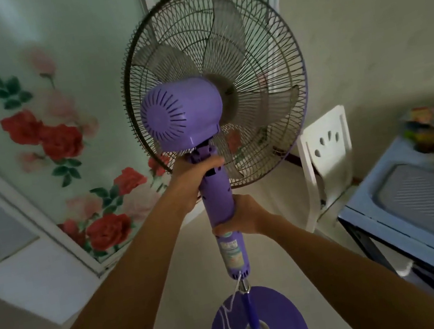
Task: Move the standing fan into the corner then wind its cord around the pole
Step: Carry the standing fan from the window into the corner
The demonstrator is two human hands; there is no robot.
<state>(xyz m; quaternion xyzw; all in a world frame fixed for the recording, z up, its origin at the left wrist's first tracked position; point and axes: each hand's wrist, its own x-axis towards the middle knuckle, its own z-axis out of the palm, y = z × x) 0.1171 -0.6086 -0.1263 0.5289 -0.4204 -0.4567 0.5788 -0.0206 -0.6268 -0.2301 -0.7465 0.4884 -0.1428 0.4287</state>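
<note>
Left hand point(194, 175) and right hand point(242, 217) clamped on purple fan point(216, 193) column (2 grips), white chair point(325, 158) behind

1 fan point(205, 126), 2 hands, 1 white chair point(325, 153), 1 blue table point(380, 195).

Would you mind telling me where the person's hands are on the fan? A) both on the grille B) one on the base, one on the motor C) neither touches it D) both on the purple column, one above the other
D: the left hand grips the column just under the motor, and the right hand grips it lower down.
</note>
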